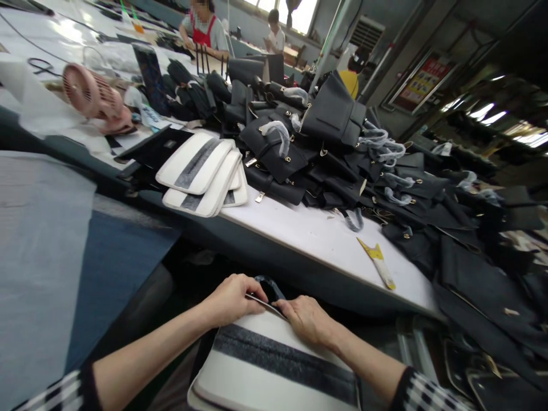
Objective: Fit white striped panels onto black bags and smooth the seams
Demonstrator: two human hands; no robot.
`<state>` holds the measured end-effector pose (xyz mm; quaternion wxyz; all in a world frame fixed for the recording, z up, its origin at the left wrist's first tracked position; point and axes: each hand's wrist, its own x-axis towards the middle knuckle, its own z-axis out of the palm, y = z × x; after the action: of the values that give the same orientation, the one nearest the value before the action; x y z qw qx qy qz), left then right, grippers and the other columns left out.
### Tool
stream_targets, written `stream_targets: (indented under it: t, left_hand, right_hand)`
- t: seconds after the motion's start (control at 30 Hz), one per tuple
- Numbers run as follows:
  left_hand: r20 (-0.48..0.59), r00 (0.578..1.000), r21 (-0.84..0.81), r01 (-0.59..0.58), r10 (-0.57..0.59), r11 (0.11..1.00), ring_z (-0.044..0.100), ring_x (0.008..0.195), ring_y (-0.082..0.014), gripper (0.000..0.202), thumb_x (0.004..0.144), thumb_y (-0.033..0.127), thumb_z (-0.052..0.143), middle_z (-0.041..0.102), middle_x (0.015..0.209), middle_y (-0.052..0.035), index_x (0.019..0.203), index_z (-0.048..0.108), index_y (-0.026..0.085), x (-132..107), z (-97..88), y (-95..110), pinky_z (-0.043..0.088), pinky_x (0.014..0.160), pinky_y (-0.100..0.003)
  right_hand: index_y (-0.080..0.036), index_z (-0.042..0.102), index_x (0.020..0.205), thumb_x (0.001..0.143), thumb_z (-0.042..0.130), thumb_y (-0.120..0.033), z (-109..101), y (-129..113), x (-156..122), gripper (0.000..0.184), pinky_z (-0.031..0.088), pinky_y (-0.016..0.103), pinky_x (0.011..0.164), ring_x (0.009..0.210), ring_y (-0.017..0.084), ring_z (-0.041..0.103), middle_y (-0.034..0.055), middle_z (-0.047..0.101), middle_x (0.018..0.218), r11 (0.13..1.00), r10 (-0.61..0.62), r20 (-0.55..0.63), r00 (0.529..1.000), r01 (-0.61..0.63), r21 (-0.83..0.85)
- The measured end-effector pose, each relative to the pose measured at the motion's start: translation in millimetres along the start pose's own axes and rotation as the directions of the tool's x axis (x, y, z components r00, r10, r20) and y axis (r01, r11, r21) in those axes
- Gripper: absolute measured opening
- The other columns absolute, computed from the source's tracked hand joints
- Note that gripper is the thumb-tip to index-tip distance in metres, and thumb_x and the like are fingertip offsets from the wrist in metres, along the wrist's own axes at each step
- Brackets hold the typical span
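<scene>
Across my lap lies a white padded bag panel (252, 377) with a wide dark grey stripe, and another white layer shows beneath it. My left hand (237, 299) pinches its top edge, thumb on the near side. Close by on the same edge, my right hand (310, 319) is closed with thumb and fingers together. Between the hands, a dark handle loop (269, 285) wrapped in clear plastic rises behind the edge. What lies under the panel's far side is hidden.
On the white table (291, 228) ahead sit striped white panels (197, 165), a heap of black handbags (278, 148), a pink fan (94, 97) and a yellow-and-white tool (377, 262). Bags hang over its right edge. A person in a red apron (203, 34) works at the back.
</scene>
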<state>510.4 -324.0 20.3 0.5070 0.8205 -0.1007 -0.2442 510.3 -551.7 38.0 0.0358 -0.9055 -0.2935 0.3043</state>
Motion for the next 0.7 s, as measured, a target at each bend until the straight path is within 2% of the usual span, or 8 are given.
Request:
stream_targets:
  t: [0.13,0.37,0.47,0.57,0.7]
  left_hand:
    - [-0.041,0.998,0.024,-0.048,0.049,0.999,0.065,0.082,-0.0190,0.018,0.071,0.032,0.069,0.074,0.085,0.0003,0.085,0.078,0.026,-7,0.8,3,0.045,0.074,-0.025]
    - [-0.080,0.991,-0.008,-0.109,0.108,0.994,0.062,0.082,-0.0187,0.015,0.071,0.028,0.069,0.072,0.084,-0.0005,0.083,0.078,0.025,-14,1.1,2,0.045,0.078,-0.026]
    - [-0.100,0.992,-0.092,-0.090,0.081,0.992,0.063,0.083,-0.0191,0.018,0.068,0.028,0.072,0.072,0.085,-0.0010,0.084,0.077,0.022,-16,0.1,-2,0.045,0.077,-0.026]
    - [-0.070,0.997,-0.211,-0.048,0.034,0.976,0.064,0.083,-0.0199,0.026,0.070,0.035,0.072,0.073,0.086,-0.0019,0.090,0.076,0.019,-20,-4.3,-11,0.046,0.074,-0.025]
    - [-0.047,0.998,-0.333,0.012,-0.029,0.943,0.064,0.085,-0.0202,0.037,0.078,0.042,0.063,0.074,0.092,-0.0044,0.103,0.072,0.016,-30,-11.7,-24,0.046,0.070,-0.025]
  right_hand:
    - [-0.029,0.062,0.117,0.103,0.014,-0.036,-4,-11,6,0.050,0.044,0.031,0.074,0.090,0.023,0.069,0.0041,0.073,0.108,0.999,-0.045,-0.011,0.999,0.045,0.001]
    - [-0.035,0.049,0.135,0.103,0.009,-0.040,-10,-28,19,0.051,0.046,0.033,0.075,0.096,0.025,0.068,0.0025,0.070,0.115,0.995,-0.092,-0.010,0.996,0.093,0.042]
    - [-0.034,0.054,0.131,0.103,0.008,-0.043,-12,-31,21,0.055,0.046,0.034,0.076,0.095,0.026,0.068,0.0028,0.071,0.112,0.992,-0.072,0.003,0.997,0.071,0.107]
    - [-0.032,0.057,0.128,0.102,0.005,-0.048,-12,-32,21,0.061,0.047,0.035,0.077,0.095,0.028,0.068,0.0046,0.071,0.109,0.986,-0.067,0.001,0.998,0.066,0.152]
    - [-0.033,0.046,0.141,0.101,0.004,-0.051,-10,-30,22,0.061,0.047,0.041,0.089,0.107,0.030,0.065,0.0070,0.066,0.124,0.981,-0.057,0.013,0.998,0.053,0.188]
